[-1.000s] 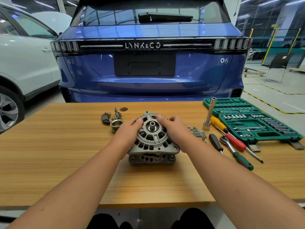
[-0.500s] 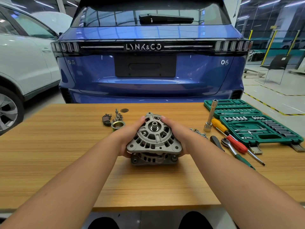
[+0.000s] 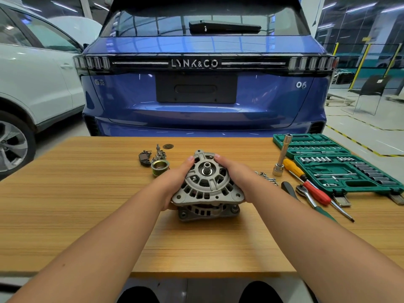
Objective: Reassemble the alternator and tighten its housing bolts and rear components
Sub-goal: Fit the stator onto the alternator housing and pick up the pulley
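Observation:
The grey alternator (image 3: 206, 186) stands on the wooden table (image 3: 87, 204), shaft end up and tilted toward me. My left hand (image 3: 172, 182) grips its left side and my right hand (image 3: 235, 176) grips its right side, fingertips curled over the far rim of the front housing. A grooved pulley (image 3: 159, 167) sits just left of it, with a dark bracket (image 3: 145, 158) and small rear parts (image 3: 159, 153) behind. Loose bolts (image 3: 267, 177) lie to the right of my right hand.
A green socket set case (image 3: 341, 169) lies open at the right. Beside it stand a long socket extension (image 3: 282, 156), a yellow-red screwdriver (image 3: 310, 184), a ratchet (image 3: 306, 193) and a black-handled tool (image 3: 288, 189). A blue car (image 3: 203, 95) is parked behind the table.
Both hands slid from the top of the housing down to its sides, and the front housing now sits tilted toward me. The view shifted slightly.

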A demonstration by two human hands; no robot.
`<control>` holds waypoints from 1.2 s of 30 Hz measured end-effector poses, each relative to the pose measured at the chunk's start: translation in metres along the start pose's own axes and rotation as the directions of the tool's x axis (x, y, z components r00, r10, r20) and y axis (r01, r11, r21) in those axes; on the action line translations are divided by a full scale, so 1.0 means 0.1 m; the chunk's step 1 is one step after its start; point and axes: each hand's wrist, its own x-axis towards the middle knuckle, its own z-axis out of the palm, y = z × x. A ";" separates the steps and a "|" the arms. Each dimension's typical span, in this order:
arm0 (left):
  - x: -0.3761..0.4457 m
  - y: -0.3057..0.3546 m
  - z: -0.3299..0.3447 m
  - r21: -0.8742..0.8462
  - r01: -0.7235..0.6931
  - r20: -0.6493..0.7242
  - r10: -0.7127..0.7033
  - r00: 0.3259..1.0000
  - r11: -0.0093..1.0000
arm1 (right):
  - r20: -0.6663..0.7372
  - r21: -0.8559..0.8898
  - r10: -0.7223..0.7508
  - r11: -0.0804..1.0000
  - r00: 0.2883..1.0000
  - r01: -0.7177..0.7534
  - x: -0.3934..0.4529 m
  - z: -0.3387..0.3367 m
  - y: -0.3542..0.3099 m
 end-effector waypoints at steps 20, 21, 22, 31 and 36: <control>-0.04 -0.21 0.11 -0.563 -0.221 0.051 0.301 0.952 0.796 | 0.198 0.469 -0.088 0.883 0.976 -0.015 -0.13 -0.11 0.21; -0.04 -0.21 0.11 -0.565 -0.215 0.052 0.295 0.954 0.797 | 0.202 0.478 -0.086 0.878 0.976 -0.022 -0.13 -0.12 0.22; -0.05 -0.21 0.11 -0.568 -0.207 0.052 0.286 0.957 0.797 | 0.198 0.480 -0.086 0.877 0.976 -0.020 -0.13 -0.12 0.22; -0.16 -0.04 0.11 -0.197 -0.143 -0.030 0.140 0.990 0.970 | 0.054 0.045 -0.040 0.998 0.998 0.038 -0.15 -0.10 0.09; -0.21 0.27 0.12 0.073 0.049 0.008 -0.050 0.999 0.996 | -0.019 -0.208 0.017 0.978 1.000 -0.021 -0.17 -0.08 -0.17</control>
